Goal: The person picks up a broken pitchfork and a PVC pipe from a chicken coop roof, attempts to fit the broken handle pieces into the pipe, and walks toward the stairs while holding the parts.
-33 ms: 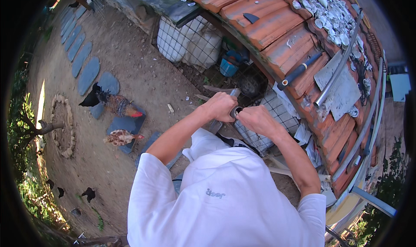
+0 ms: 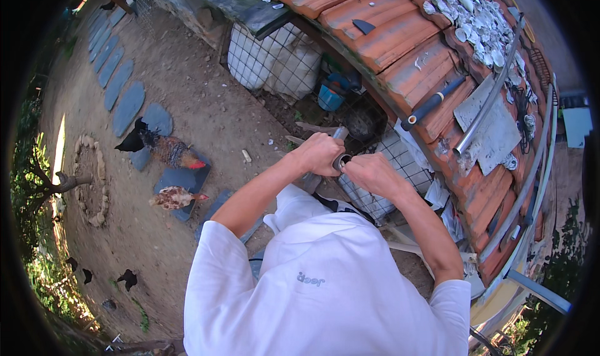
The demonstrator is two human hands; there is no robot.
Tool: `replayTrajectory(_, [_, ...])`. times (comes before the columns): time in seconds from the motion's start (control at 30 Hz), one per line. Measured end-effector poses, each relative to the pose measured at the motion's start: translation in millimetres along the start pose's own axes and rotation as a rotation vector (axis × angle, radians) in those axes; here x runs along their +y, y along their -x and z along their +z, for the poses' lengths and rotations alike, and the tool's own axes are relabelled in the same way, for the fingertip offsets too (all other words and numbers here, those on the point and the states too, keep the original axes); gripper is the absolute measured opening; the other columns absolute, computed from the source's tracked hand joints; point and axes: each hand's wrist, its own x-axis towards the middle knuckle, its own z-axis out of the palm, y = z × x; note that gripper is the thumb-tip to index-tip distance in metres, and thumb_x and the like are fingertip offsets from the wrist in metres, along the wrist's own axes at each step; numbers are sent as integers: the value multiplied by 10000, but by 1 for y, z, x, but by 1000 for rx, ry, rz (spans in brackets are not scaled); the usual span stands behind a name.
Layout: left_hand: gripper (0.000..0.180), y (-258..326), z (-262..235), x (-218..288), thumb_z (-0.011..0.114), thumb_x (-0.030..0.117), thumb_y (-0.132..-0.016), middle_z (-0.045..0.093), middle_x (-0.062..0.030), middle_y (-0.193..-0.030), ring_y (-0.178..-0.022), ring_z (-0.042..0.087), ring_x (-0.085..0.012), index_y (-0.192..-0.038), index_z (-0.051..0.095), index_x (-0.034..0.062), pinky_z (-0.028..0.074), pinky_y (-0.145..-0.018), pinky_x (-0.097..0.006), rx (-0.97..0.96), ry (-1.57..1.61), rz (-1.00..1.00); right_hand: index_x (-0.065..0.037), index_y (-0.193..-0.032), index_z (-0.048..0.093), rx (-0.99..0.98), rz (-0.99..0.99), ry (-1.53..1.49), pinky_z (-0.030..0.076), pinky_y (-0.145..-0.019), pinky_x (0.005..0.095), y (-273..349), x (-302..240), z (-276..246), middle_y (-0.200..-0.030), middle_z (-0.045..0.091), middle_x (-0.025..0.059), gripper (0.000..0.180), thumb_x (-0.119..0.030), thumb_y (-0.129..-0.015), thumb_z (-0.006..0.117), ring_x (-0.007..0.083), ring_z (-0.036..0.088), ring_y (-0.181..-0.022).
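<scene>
Both of my hands meet in front of my chest, over the ground beside the tiled roof. My left hand (image 2: 321,154) is closed around a short grey tube (image 2: 340,133). One end of the tube sticks out past the knuckles, and a dark round opening shows on the side toward my right hand. My right hand (image 2: 370,173) is closed, with its fingertips pressed at the rim of that opening. Whether a small thing is pinched in those fingers is hidden.
Orange roof tiles (image 2: 400,62) rise close on the right, bearing a dark blue tube (image 2: 431,103), a metal pipe (image 2: 478,118) and shells (image 2: 465,18). Below stand wire mesh (image 2: 275,59) and a blue bucket (image 2: 330,98). Two chickens (image 2: 174,151) are by stepping stones (image 2: 129,109) at left.
</scene>
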Motion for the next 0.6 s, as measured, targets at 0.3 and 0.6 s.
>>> replayTrajectory(0.3, [366, 3, -12, -3, 816, 359, -651, 605, -98, -743, -659, 633, -338, -712, 623, 54, 511, -582, -432, 163, -24, 65, 4, -756, 628, 298, 794, -844, 409, -476, 288, -4, -18, 6, -604, 598, 61, 209, -121, -920, 662, 72, 548, -526])
replayTrajectory(0.6, [329, 51, -21, -57, 824, 357, -677, 641, -103, -761, -669, 646, -321, -751, 681, 69, 526, -593, -411, 136, -116, -72, -10, -806, 642, 454, 570, -400, 390, -473, 279, -4, -37, -49, -570, 559, 42, 175, -126, -935, 665, 90, 504, -489])
